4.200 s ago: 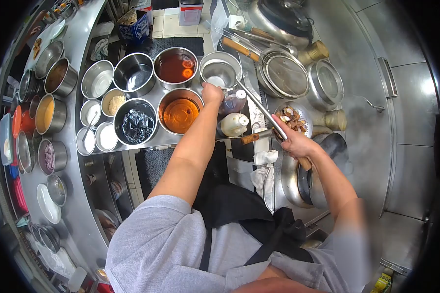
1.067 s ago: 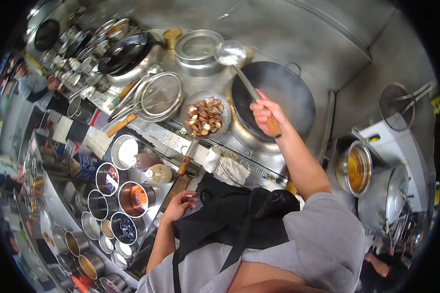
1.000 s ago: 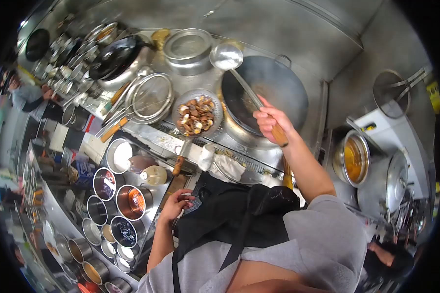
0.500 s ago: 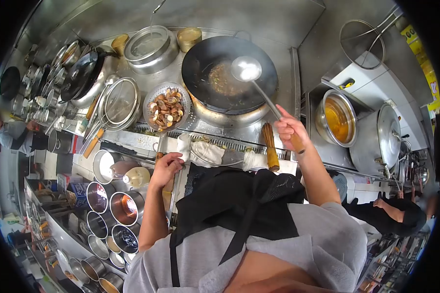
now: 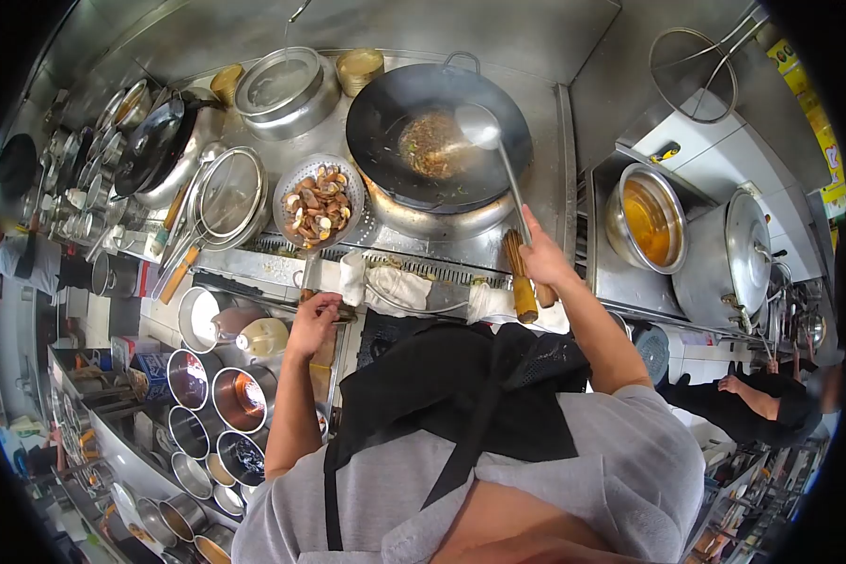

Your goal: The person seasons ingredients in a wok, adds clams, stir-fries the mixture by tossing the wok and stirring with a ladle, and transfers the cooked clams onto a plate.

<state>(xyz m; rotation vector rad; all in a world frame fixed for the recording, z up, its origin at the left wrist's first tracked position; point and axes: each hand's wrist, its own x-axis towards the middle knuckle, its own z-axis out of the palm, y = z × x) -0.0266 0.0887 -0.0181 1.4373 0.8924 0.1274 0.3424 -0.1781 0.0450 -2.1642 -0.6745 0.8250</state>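
My right hand (image 5: 545, 261) is closed round the wooden-ended handle of a metal ladle (image 5: 479, 126). The ladle's bowl is over the right part of a black wok (image 5: 376, 160), where small brown and green bits (image 5: 430, 146) lie in the bottom. Left of the wok, a perforated strainer (image 5: 292, 173) holds a heap of clams (image 5: 318, 207). Near the end of the strainer's handle is my left hand (image 5: 314, 325), its fingers loosely bent and partly apart, with nothing visibly held. A bamboo brush (image 5: 524, 293) stands beside my right hand.
A bowl of amber liquid (image 5: 650, 224) and a lidded pot (image 5: 724, 258) stand on the right. At left are wire strainers (image 5: 230, 195), a lidded pot (image 5: 287, 94) and several sauce pots (image 5: 242, 398). White cloths (image 5: 397, 288) lie along the stove's front. Another person (image 5: 766, 402) is at far right.
My right hand has moved down and left with the ladle; the ladle's bowl has shifted slightly right. My left hand has moved slightly left, its fingers a little more bent. The clams stay put.
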